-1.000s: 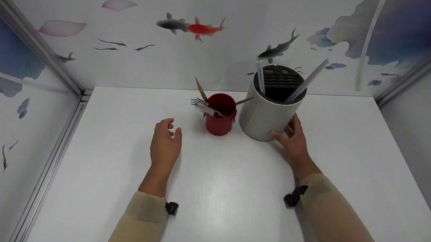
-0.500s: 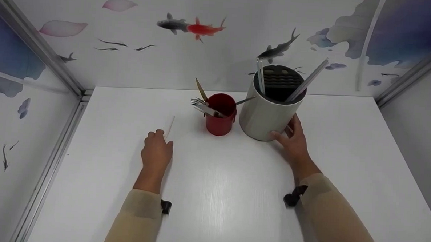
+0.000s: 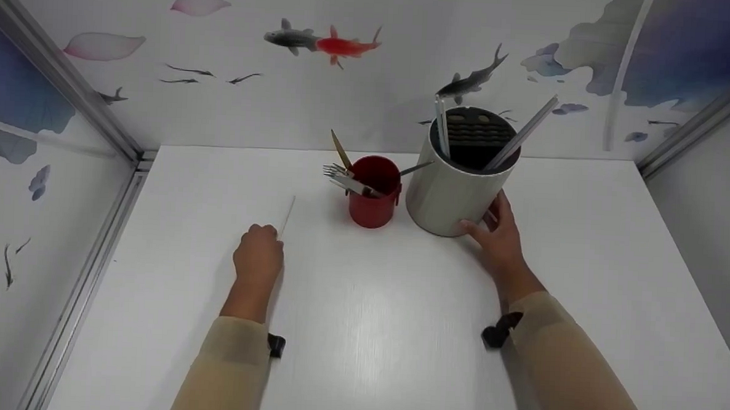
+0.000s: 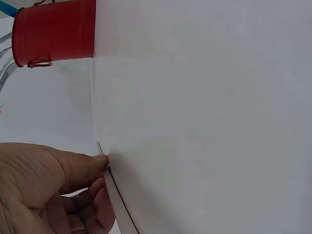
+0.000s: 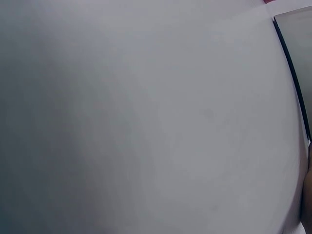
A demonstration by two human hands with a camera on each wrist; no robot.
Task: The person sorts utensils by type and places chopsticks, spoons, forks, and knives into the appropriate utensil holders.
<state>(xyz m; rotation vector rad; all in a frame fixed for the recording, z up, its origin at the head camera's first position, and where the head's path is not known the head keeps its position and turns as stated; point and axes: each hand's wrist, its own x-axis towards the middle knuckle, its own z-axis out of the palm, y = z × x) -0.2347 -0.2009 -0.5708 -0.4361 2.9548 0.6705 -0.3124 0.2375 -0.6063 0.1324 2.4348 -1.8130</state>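
Between thumb and fingers, my left hand (image 3: 258, 256) pinches a thin pale stick (image 3: 287, 217) at the left of the table. In the left wrist view, the stick (image 4: 117, 202) looks like a flat whitish strip with a dark edge. My right hand (image 3: 500, 242) grips the lower right side of a tall light-grey cylindrical knife holder (image 3: 448, 199), thumb in front and fingers round the side. Its black top has slots, and clear rods (image 3: 531, 132) lean out of it. In the right wrist view, only an edge of the holder (image 5: 297, 58) and a bit of the hand show.
A small red bucket (image 3: 371, 211) stands left of the holder. Forks (image 3: 338, 176), a gold-coloured utensil (image 3: 341, 148) and a grey handle (image 3: 416, 168) lean out over its rim. Behind the white table (image 3: 359, 328) rises a wall (image 3: 221, 112) painted with fish.
My left hand has moved down and left along the stick, and its loose fingers have closed on it. More of the stick shows now. The right hand stays on the holder.
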